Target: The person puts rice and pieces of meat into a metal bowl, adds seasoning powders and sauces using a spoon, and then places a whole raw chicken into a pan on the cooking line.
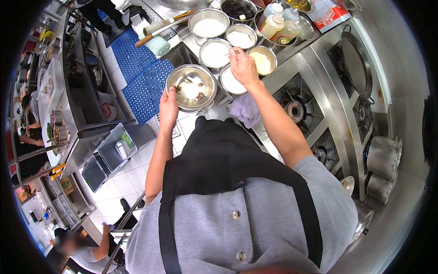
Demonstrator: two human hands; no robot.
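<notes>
My left hand (168, 109) grips the near left rim of a stainless steel mixing bowl (209, 88). White powder and several dark brown clumps lie in its bottom. Pinched in my right hand (243, 66) is a small metal utensil (228, 53), perhaps a spoon; its far end is hard to make out. It is over the rim area of a steel container of white powder (213, 54). Below that hand stands another container of white powder (232, 80), partly hidden by it. A container of pale yellow powder (260, 62) is just to the right.
Squeeze bottles (273, 25) stand in a steel pot at the back. A purple cloth (245, 110) lies by gas burners (295, 109) on the right. Wooden-handled tools (154, 36) rest at upper left. Grey bins (118, 147) stand on the floor; a person (90, 251) is at lower left.
</notes>
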